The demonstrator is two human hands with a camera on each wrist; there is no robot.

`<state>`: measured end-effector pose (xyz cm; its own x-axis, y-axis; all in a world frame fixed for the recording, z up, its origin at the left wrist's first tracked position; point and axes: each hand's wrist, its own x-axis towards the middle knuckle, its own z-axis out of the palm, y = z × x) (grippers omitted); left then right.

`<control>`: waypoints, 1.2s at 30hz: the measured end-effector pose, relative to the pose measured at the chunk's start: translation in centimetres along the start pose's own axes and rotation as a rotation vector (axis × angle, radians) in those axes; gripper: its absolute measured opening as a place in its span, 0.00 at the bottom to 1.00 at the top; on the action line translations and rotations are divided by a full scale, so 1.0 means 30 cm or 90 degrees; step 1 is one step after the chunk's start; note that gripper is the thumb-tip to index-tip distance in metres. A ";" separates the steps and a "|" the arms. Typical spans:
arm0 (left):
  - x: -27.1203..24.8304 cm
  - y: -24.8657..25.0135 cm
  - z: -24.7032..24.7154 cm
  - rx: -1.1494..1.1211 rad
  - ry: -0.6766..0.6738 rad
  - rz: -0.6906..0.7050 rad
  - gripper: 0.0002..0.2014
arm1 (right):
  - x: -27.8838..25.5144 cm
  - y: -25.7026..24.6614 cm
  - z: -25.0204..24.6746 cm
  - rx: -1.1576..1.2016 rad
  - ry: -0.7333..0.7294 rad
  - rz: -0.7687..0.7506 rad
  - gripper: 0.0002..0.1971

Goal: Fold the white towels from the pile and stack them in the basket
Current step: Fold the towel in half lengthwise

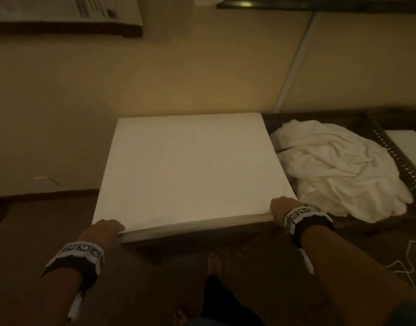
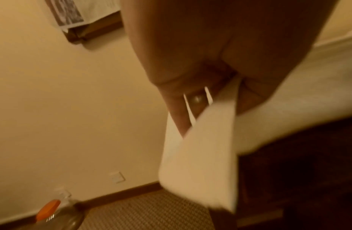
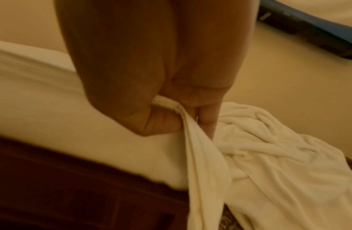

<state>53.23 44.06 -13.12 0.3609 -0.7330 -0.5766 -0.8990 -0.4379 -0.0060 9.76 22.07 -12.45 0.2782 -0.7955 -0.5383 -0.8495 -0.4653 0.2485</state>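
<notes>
The white towel (image 1: 188,170) lies spread flat on the dark wooden table (image 1: 284,225), its near edge lifted slightly, with the left hand (image 1: 103,231) pinching the near left corner and the right hand (image 1: 282,208) pinching the near right corner between thumb and curled fingers. Just to its right sits the crumpled pile of white towels (image 1: 338,170). Beyond the pile, the dark woven basket (image 1: 395,156) holds a folded white towel (image 1: 406,142).

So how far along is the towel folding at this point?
Done: one folded white towel already lies in the basket. In hand: the left hand and right hand pinch the near corners of a spread towel, doubled over. Left: finishing that one, plus the crumpled pile.
</notes>
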 end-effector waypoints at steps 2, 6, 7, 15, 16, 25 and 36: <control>0.026 -0.009 -0.028 0.000 -0.052 0.003 0.04 | -0.002 0.019 -0.022 0.010 -0.029 -0.010 0.16; 0.067 0.002 -0.095 0.005 -0.074 0.002 0.08 | 0.018 0.052 -0.070 0.008 0.010 -0.006 0.14; 0.080 -0.002 -0.118 0.004 -0.067 -0.003 0.08 | 0.030 0.060 -0.085 0.005 0.030 0.002 0.14; 0.247 -0.034 -0.325 -0.002 0.057 0.004 0.15 | 0.212 0.108 -0.273 -0.013 0.125 0.055 0.14; 0.277 -0.036 -0.349 -0.004 0.074 -0.001 0.15 | 0.244 0.113 -0.294 -0.012 0.138 0.056 0.13; 0.562 -0.005 -0.595 -0.035 0.138 -0.055 0.20 | 0.597 0.139 -0.508 -0.004 0.143 0.047 0.13; 0.882 0.041 -0.674 -0.041 0.200 -0.069 0.15 | 0.946 0.156 -0.604 0.039 0.128 0.039 0.14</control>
<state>66.69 13.60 -11.85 0.5218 -0.8001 -0.2960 -0.8369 -0.5473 0.0039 21.81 -9.72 -11.98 0.3037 -0.8858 -0.3508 -0.8916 -0.3940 0.2231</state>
